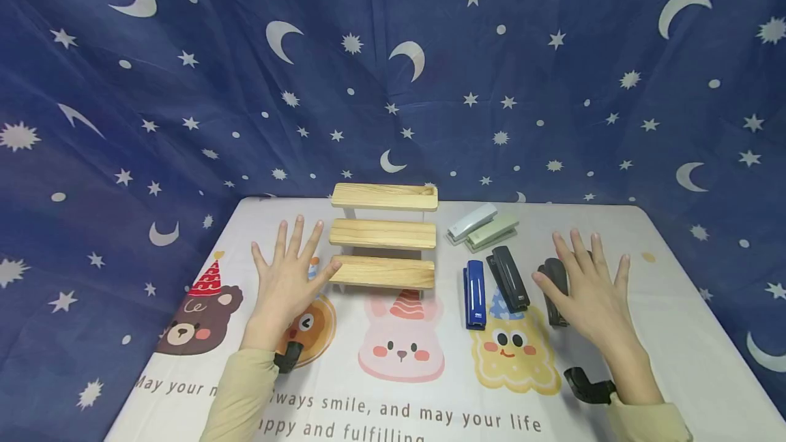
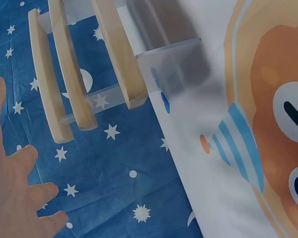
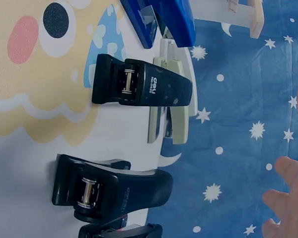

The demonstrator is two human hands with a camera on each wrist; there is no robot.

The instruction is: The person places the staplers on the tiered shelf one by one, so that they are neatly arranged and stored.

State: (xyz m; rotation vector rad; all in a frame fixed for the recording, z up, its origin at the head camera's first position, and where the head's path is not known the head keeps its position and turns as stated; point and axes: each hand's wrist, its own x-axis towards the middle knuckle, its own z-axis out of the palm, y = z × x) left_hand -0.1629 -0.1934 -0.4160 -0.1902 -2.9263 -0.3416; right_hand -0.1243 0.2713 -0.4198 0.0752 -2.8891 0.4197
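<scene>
My left hand [image 1: 287,292], fingers spread, is held just left of a three-step wooden display stand [image 1: 383,234] with clear side supports. Its thumb overlaps the lowest step in the head view. My right hand [image 1: 589,295] is also spread, with nothing in its grasp, and partly covers a dark stapler [image 1: 555,285]. Left of that hand lie a black stapler [image 1: 508,280] and a blue stapler [image 1: 475,295]. Farther back, a white stapler [image 1: 472,222] sits against a pale green stapler [image 1: 492,232]. The right wrist view shows part of another dark stapler [image 3: 121,231] at its bottom edge.
A white tablecloth [image 1: 402,398] with cartoon animals and lettering covers the table. Behind it hangs a dark blue curtain [image 1: 393,114] with moons and stars. Black wrist mounts [image 1: 588,385] show by both sleeves.
</scene>
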